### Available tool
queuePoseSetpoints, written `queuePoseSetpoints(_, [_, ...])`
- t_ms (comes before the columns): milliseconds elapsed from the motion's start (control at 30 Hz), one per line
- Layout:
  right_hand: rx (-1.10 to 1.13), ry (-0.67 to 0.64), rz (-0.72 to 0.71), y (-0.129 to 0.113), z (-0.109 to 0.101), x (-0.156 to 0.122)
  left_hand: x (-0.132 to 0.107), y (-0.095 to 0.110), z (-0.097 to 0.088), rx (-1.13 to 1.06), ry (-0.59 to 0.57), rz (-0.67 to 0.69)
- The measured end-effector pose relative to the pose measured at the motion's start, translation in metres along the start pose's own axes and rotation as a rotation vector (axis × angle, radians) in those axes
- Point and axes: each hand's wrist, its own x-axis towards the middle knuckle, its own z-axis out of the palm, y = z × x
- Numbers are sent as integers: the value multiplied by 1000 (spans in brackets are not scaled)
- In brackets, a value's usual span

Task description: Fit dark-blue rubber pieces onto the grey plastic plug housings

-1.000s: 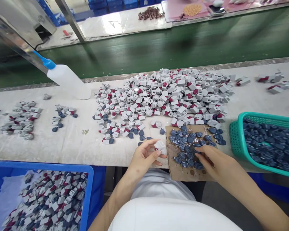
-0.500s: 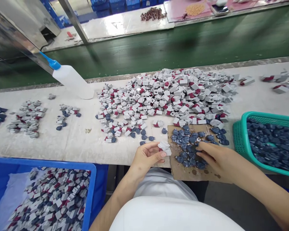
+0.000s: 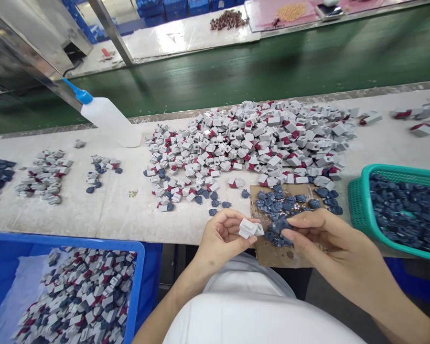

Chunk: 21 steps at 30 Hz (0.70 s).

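Observation:
Between the thumb and fingers of my left hand (image 3: pixel 224 239) is a small light-grey plastic piece (image 3: pixel 250 229), its holed end turned to the right. My right hand (image 3: pixel 318 236) pinches a dark blue plastic piece (image 3: pixel 281 223) just right of the grey one, and the two pieces are apart. Below the hands lies a brown cardboard sheet (image 3: pixel 272 258) bearing several loose dark blue pieces (image 3: pixel 268 203). Behind it spreads a large heap of grey and dark red pieces (image 3: pixel 251 138).
A teal basket (image 3: pixel 360 210) of dark blue pieces stands at the right. At lower left is a blue bin (image 3: pixel 139 277) holding mixed pieces. A white bottle (image 3: pixel 111 122) with a blue nozzle stands at the back left, before a green belt (image 3: pixel 200 76).
My right hand has lifted a dark blue piece off the cardboard and brought it left, towards the grey piece. My left hand has turned the grey piece and shifted slightly right.

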Motion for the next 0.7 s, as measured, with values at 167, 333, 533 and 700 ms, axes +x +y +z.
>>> queuePoseSetpoints(167, [108, 10, 3, -8, 11, 1, -2, 4, 5, 46, -36, 53])
queuePoseSetpoints(333, [42, -29, -38, -6, 9, -1, -2, 5, 5, 79, -38, 70])
queuePoseSetpoints(533, [-62, -159, -100, -11, 5, 0, -4, 4, 2, 214, -10, 44])
queuePoseSetpoints(700, [-10, -370, -85, -13, -4, 9, -9, 6, 1, 371, -25, 51])
